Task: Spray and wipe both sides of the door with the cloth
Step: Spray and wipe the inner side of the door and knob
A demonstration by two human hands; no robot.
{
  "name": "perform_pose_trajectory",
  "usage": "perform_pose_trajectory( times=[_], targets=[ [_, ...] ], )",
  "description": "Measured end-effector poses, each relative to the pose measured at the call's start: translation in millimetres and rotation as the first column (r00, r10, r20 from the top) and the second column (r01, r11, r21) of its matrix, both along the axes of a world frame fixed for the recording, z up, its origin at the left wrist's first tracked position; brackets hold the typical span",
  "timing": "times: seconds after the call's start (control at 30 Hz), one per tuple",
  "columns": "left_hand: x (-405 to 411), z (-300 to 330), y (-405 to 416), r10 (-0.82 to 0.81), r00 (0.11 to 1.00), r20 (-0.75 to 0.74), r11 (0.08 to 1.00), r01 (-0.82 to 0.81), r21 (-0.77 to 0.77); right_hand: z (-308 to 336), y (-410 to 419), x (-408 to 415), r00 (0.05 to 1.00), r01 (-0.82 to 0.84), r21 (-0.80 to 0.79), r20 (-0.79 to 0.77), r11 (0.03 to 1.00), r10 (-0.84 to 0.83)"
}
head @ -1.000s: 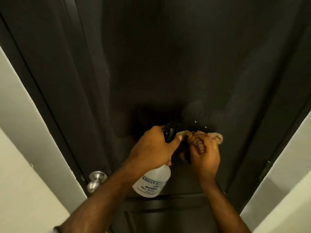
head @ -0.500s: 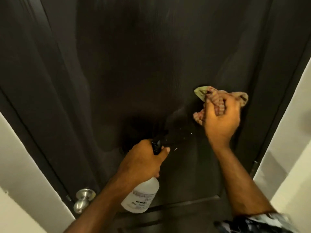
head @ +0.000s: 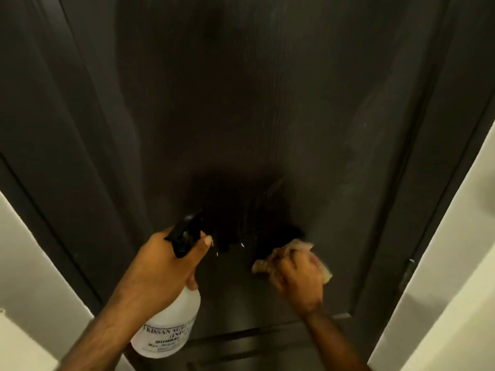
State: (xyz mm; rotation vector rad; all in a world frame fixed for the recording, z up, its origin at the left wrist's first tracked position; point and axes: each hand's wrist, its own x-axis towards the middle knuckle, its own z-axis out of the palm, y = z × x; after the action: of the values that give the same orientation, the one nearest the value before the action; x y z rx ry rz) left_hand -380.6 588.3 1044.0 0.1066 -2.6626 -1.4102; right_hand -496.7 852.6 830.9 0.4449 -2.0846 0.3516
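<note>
A dark grey-brown door (head: 254,103) fills the view, seen from close up and below. My left hand (head: 163,271) grips a white spray bottle (head: 171,325) with a black trigger head (head: 184,236), its nozzle pointed at the door. Small droplets glint on the panel just right of the nozzle. My right hand (head: 297,277) presses a crumpled pale cloth (head: 300,246) flat against the door, lower right of centre. A dark shadow lies on the panel between and above both hands.
White wall (head: 34,277) flanks the dark door frame on the left, and more white wall (head: 442,277) on the right. A metal hinge (head: 407,271) shows on the frame at the right edge. A horizontal panel groove (head: 254,336) crosses the door below my hands.
My right hand slid the cloth down the door from upper right to lower right of centre. The view tilted, and the door knob dropped out of sight at lower left.
</note>
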Motion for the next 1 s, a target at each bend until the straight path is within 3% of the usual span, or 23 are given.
perform_pose_trajectory(
  times=[0.07,0.13,0.2,0.27,0.33,0.37,0.43,0.5,0.6,0.73,0.83,0.93,1.0],
  targets=[
    [-1,1,-5,0.023,1.0,-0.012,1.0,-0.023,-0.009,45,7,-15,0.988,0.095,-0.17,-0.106,0.981,-0.114],
    [-2,2,-6,0.034,0.999,-0.014,0.999,-0.034,-0.026,100,10,-27,0.967,0.136,-0.44,-0.136,0.888,-0.215],
    [-4,1,-8,0.032,0.999,-0.005,0.998,-0.033,-0.053,149,4,-34,0.954,0.073,-0.656,-0.174,0.752,-0.244],
    [-5,1,-9,0.031,1.0,0.001,0.998,-0.031,-0.063,182,-10,-36,0.939,0.012,-0.748,-0.22,0.663,-0.265],
    [-5,-2,-11,0.038,0.999,0.012,0.998,-0.037,-0.052,189,-35,-33,0.942,-0.004,-0.733,-0.232,0.68,-0.245],
    [-5,-4,-12,0.04,0.999,0.015,0.998,-0.039,-0.051,179,-48,-34,0.943,0.07,-0.669,-0.198,0.74,-0.268],
    [-3,-9,-16,0.051,0.998,0.022,0.997,-0.049,-0.059,137,-77,-30,0.946,0.211,-0.403,-0.145,0.891,-0.29],
    [-1,-13,-19,0.061,0.997,0.035,0.997,-0.059,-0.056,78,-97,-22,0.973,0.079,-0.172,-0.202,0.982,-0.114],
    [4,-16,-25,0.077,0.995,0.059,0.997,-0.075,-0.032,0,-101,-3,0.967,-0.127,0.03,-0.22,0.991,0.13],
    [9,-20,-34,0.088,0.994,0.068,0.996,-0.087,-0.02,-24,-89,-2,0.975,-0.181,0.235,-0.085,0.955,0.205],
    [10,-21,-38,0.105,0.992,0.072,0.994,-0.105,-0.009,31,-88,-6,0.97,-0.159,0.155,-0.159,0.975,0.183],
    [8,-21,-43,0.117,0.991,0.067,0.993,-0.118,0.006,120,-99,-15,0.943,-0.048,-0.06,-0.331,0.997,0.026],
    [8,-21,-48,0.126,0.99,0.066,0.991,-0.128,0.034,173,-113,-20,0.927,-0.067,-0.256,-0.373,0.964,-0.035]
  ],
)
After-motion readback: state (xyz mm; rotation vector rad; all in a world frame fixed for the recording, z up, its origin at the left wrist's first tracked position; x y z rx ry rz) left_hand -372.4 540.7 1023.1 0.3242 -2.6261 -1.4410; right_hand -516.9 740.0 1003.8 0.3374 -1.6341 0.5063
